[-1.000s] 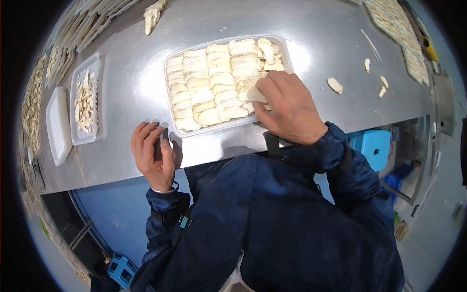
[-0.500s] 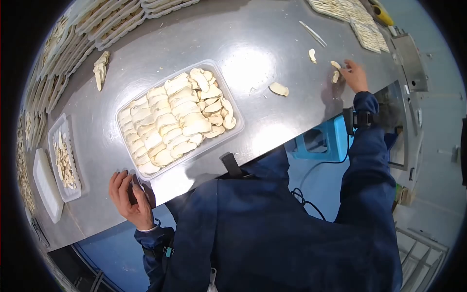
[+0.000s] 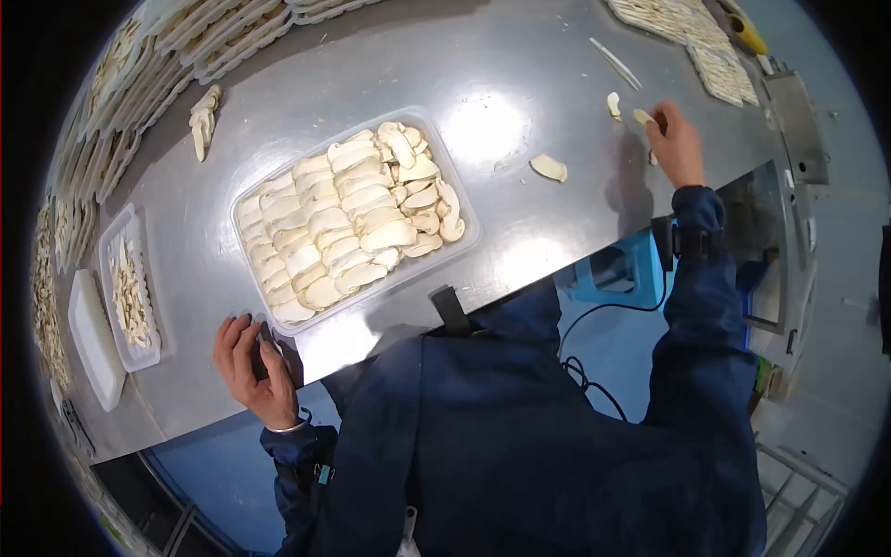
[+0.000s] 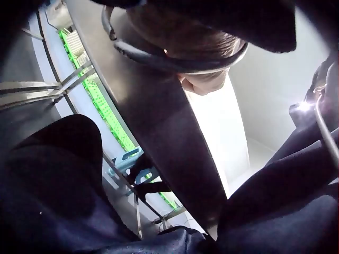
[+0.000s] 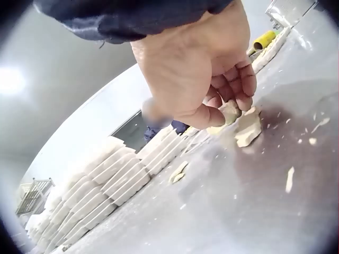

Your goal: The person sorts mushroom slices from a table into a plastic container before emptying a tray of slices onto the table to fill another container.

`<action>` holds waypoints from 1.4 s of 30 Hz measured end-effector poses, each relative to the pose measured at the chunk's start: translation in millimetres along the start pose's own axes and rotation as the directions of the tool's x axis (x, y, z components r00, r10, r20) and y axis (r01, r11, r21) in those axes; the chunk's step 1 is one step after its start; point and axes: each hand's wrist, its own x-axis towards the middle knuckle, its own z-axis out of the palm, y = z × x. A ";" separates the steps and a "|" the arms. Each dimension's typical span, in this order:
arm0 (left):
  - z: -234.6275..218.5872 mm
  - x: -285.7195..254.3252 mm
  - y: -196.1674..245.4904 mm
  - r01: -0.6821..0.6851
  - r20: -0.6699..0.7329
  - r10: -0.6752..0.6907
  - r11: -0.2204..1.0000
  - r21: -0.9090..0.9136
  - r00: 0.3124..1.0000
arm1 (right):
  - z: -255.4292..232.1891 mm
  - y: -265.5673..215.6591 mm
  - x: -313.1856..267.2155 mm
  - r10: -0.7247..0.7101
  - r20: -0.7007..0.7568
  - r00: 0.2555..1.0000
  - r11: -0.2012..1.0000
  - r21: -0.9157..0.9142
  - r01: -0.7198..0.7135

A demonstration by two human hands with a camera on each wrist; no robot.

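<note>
One table [image 3: 390,70]: grey metal, shiny; the person in dark blue is at its near edge.
Tray stacks [image 3: 121,116]: filled trays, piled at the far left corner and along the left edge.
Right trays [image 3: 677,37]: also filled, at the far right corner.
Big tray [image 3: 425,260]: see-through plastic, at a slant close to the near edge; its pale slices [image 3: 320,218] overlap in rows, looser at the right end.
Scrap tray [image 3: 145,357]: near the left edge, pale scraps [image 3: 130,297] inside.
White tray [image 3: 96,343]: just left of the scrap tray, towards the near left corner.
Left hand [image 3: 252,371]: at the near edge, beside the big tray's near left corner, fingers loosely bent, holding nothing.
Right hand [image 3: 677,148]: over the near right corner, thumb and fingertips pinching a slice.
Forked piece [image 3: 203,121]: between the tray stacks and the big tray.
Strip [image 3: 615,63]: thin, white, towards the far right corner.
Lone slice [image 3: 548,168]: between the big tray and the right hand.
Pinched slice [image 3: 641,117]: at the right fingertips, low over the table near its right edge.
Second slice [image 5: 249,129]: just beside the pinched one, on the table.
Small slice [image 3: 613,105]: left of the pinched slice, apart.
</note>
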 end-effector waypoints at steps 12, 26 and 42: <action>-1.8 0.9 0.3 -0.018 0.017 0.018 1.000 0.009 1.000 | 11.1 -88.1 -28.8 -0.028 0.064 0.998 0.955 0.297 0.008; 0.2 1.3 -0.4 -0.032 0.005 0.033 0.999 -0.006 0.999 | 26.3 -71.3 -51.4 -0.251 0.172 0.953 0.961 0.167 0.223; -0.1 2.6 1.4 -0.022 -0.038 0.023 1.000 0.020 0.999 | 41.6 -253.2 -100.9 -0.711 -0.030 0.703 0.652 0.347 0.675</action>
